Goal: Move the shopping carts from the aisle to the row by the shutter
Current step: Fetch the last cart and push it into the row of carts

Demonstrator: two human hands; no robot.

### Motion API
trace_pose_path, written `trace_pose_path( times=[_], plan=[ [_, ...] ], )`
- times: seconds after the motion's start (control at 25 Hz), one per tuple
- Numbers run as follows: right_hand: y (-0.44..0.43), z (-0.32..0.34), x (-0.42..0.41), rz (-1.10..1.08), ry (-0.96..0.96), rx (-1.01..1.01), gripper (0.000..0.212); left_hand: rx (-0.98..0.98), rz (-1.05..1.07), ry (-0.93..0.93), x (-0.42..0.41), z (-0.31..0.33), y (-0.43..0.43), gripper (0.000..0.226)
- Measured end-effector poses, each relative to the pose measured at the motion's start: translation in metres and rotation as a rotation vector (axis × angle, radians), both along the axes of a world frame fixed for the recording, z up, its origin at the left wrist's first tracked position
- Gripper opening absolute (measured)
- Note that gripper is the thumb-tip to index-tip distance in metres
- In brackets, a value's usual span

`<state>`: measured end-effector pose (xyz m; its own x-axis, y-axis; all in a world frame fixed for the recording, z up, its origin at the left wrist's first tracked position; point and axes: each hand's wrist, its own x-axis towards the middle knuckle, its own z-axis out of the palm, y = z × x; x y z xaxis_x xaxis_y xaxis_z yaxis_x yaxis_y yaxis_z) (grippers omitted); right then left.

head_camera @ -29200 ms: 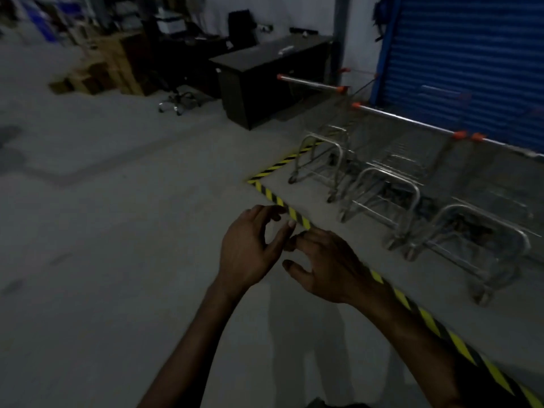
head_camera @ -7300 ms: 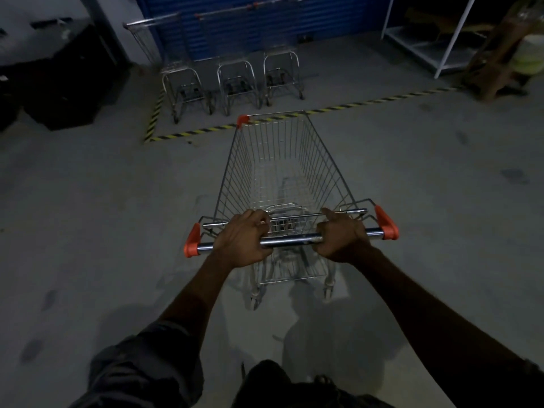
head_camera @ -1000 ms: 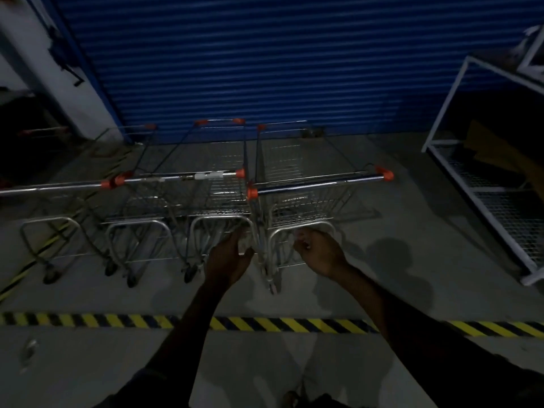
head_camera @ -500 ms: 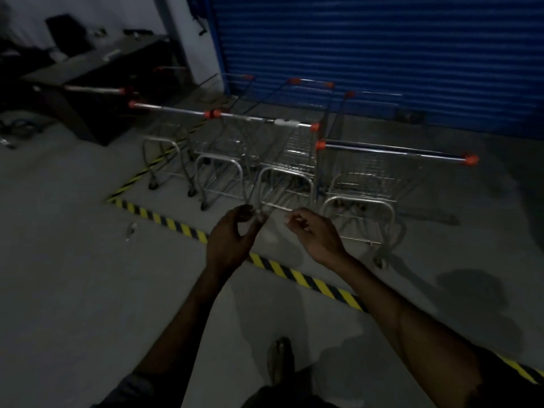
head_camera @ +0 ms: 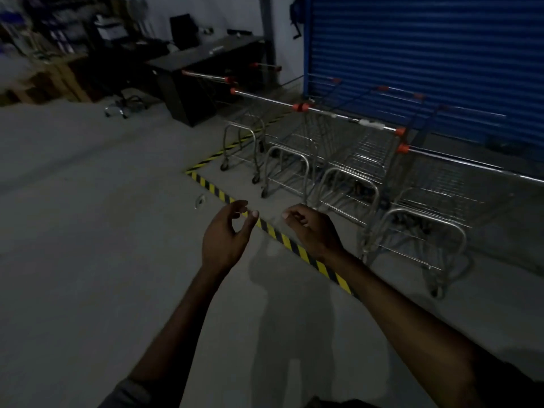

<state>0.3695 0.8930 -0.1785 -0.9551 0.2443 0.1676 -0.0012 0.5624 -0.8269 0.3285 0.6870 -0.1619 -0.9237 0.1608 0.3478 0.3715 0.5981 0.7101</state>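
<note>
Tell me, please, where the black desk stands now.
In the head view the black desk stands upper centre, left of the blue shutter, behind the leftmost shopping cart, with an office chair on its left.

We see silver wire carts (head_camera: 362, 160) with orange handle caps (head_camera: 299, 107) before the ribbed blue shutter (head_camera: 426, 54); yellow-and-black striped tape (head_camera: 294, 245) on grey floor (head_camera: 88, 260), black desk (head_camera: 188, 92) left of the shutter.

The nearest cart (head_camera: 447, 187) is cut off by the right edge. The shelves (head_camera: 44, 30) are blurred. The tape (head_camera: 294, 246) is partly hidden by the right forearm (head_camera: 397, 313). A small floor object (head_camera: 200, 200) cannot be identified.
</note>
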Motion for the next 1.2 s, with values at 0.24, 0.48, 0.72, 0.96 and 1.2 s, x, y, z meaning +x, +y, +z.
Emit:
trace_pose_path(
  times=[0.24,0.48,0.72,0.96,1.2],
  plan=[
    [-0.106,0.013,0.003,0.092,0.221,0.344,0.030,-0.137,0.105,0.133,0.018,0.003,-0.107,0.047],
    [-0.254,0.030,0.003,0.138,0.379,0.640,0.036,-0.318,0.387,0.205,0.045,0.008,-0.263,0.048],
    [-0.402,0.044,-0.004,0.265,0.567,0.656,0.035,-0.606,0.636,0.325,0.075,0.024,-0.414,0.059],
    [-0.524,0.058,-0.017,0.391,0.643,0.638,0.035,-0.651,0.805,0.259,0.097,0.028,-0.514,0.060],
    [-0.639,0.053,-0.060,0.610,0.449,0.445,0.032,-0.508,0.933,0.083,0.090,0.024,-0.603,0.061]
  ],
)
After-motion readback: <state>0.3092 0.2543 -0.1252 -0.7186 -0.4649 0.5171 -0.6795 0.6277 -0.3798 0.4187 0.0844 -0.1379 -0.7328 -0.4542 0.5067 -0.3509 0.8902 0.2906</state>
